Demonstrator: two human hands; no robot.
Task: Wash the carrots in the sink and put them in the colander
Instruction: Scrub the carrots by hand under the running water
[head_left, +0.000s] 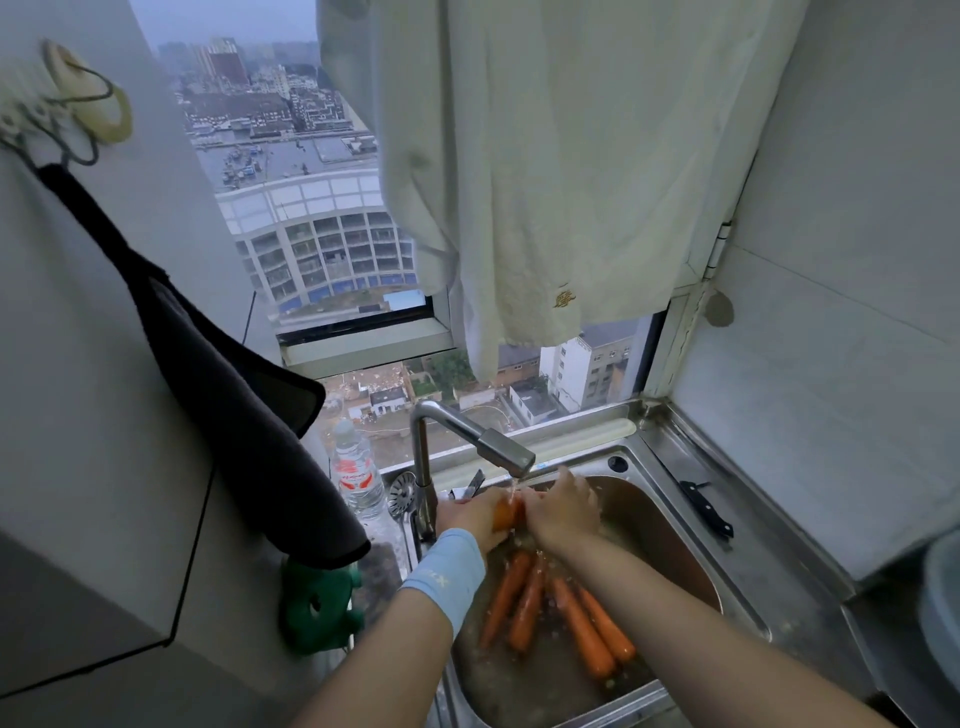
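Over the sink (660, 530), one carrot (503, 515) is clasped between left hand (467, 514) and right hand (563, 512) under the tap (506, 449). It should be turned while rubbed.

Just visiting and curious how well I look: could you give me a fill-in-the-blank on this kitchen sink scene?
1. The left hand and right hand hold one ___ under the faucet.
2. The knife lies on the counter to the ___ of the sink.
3. The wristband on the left wrist is light ___.
Missing: carrot; right; blue.
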